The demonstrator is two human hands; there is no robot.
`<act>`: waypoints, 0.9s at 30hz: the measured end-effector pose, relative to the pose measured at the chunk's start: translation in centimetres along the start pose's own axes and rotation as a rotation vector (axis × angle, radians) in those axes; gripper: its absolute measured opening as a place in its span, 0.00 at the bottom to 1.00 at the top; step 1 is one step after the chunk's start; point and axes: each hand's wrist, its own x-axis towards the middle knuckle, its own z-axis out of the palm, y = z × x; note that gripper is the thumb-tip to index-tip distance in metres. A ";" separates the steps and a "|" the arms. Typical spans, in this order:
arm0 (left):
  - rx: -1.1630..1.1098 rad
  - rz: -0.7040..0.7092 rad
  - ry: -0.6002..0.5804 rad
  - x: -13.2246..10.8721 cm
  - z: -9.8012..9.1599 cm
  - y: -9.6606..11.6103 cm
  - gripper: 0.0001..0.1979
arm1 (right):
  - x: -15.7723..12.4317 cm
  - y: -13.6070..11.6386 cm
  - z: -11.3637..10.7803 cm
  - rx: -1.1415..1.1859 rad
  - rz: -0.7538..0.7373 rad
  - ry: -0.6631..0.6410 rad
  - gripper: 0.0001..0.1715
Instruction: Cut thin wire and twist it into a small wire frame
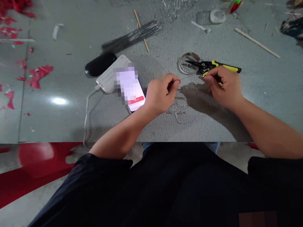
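Note:
Over the grey table, my left hand (pixel 162 91) pinches one end of a thin wire (pixel 189 77) between thumb and forefinger. The other end, with a brighter stiff tip, sits in the pinch of my right hand (pixel 224 86). The strand runs nearly level between the two hands. Just beyond my right hand lie black-and-yellow snips (pixel 210 66), their blades resting over a round clear spool (pixel 183 63). Below the wire, loose loops of fine wire (pixel 181 116) lie on the tabletop. A lit phone (pixel 136 90) is left of my left hand, partly hidden by it.
A white power bank (pixel 110 80) with a cable and a black case (pixel 100 64) lie left. Farther back are a bundle of metal wires (pixel 135 36) over a wooden stick (pixel 146 45), and tangled silvery strands (pixel 169 0). Red scraps (pixel 39 75) litter the left side.

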 end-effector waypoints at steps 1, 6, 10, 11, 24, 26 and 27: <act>0.008 0.005 -0.003 0.0 0.0 0.0 0.09 | 0.0 -0.1 0.0 -0.005 0.004 0.010 0.35; 0.025 0.010 -0.016 0.0 0.0 0.0 0.07 | -0.1 -0.1 0.3 0.030 0.032 0.046 0.34; 0.033 0.004 -0.003 0.1 -0.1 -0.1 0.08 | -0.2 0.0 0.1 0.082 0.030 -0.026 0.38; 0.033 0.005 0.003 0.1 -0.1 -0.1 0.08 | -0.2 -0.1 0.0 0.101 0.034 -0.046 0.40; 0.038 -0.005 0.024 -0.2 -0.2 0.5 0.06 | -0.5 -1.3 0.3 0.251 0.090 -0.034 0.42; 0.003 -0.005 0.055 -0.1 -0.3 0.5 0.07 | -0.6 -1.6 0.0 0.141 0.086 -0.011 0.40; -0.009 -0.010 0.065 0.0 -0.3 0.4 0.08 | -0.6 -1.7 -0.1 0.102 0.074 0.000 0.38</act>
